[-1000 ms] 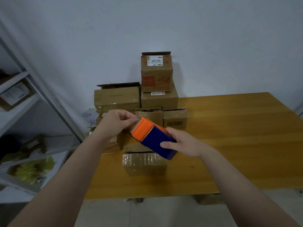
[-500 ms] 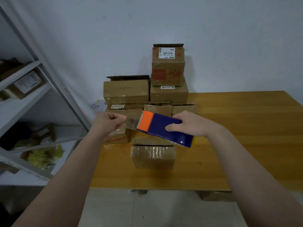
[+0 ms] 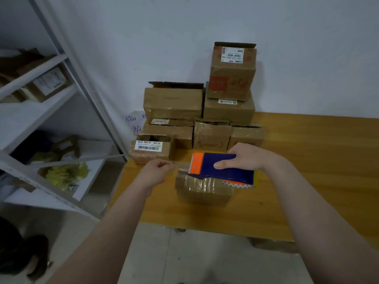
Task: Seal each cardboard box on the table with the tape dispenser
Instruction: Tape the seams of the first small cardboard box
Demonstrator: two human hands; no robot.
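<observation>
The left hand (image 3: 152,174) pinched the tape (image 3: 180,165), the right hand (image 3: 244,158) gripped the dispenser (image 3: 221,169); slack tape might have stuck crooked on the box (image 3: 203,191).

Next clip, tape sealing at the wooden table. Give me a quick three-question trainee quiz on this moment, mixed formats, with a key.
1. True or false: the right hand grips the tape dispenser.
2. The left hand pinches: A) a box flap B) the clear tape end C) a shipping label.
3. What lies on the table under the dispenser?
Key: 1 true; 2 B; 3 a small cardboard box, shiny with tape.
</observation>
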